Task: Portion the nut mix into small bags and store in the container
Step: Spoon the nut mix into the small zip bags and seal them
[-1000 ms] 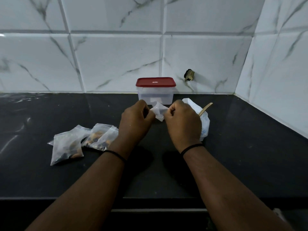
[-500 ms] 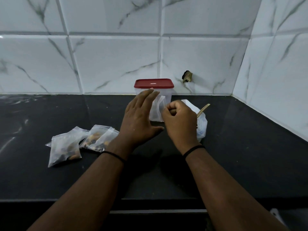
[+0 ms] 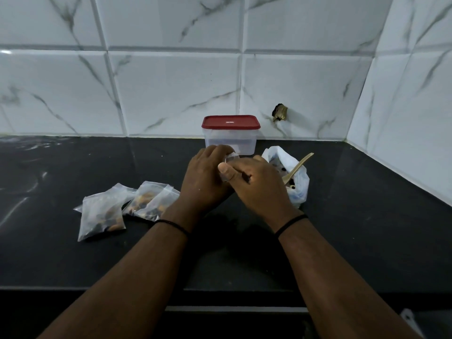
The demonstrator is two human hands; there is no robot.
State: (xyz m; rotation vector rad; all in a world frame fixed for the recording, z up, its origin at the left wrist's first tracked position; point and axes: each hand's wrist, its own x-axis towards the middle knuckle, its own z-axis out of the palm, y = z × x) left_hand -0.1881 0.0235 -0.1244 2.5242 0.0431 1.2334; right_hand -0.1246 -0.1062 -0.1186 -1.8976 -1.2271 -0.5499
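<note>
Both hands meet mid-bench over a small clear bag (image 3: 228, 159): the left hand (image 3: 208, 178) curls around it and the right hand (image 3: 256, 182) pinches its near edge, though the bag is mostly hidden. The nut-mix bag (image 3: 297, 184) with its wooden spoon (image 3: 297, 168) lies just right, nearer the right hand. The red-lidded container (image 3: 231, 134) stands shut just beyond; 2 filled bags (image 3: 122, 207) lie left on the black bench (image 3: 367, 228) below marbled tiles.

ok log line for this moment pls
step: opening small bag | left hand: holds bag | right hand: pinches bag | filled bags: left on counter | container: lid on
</note>
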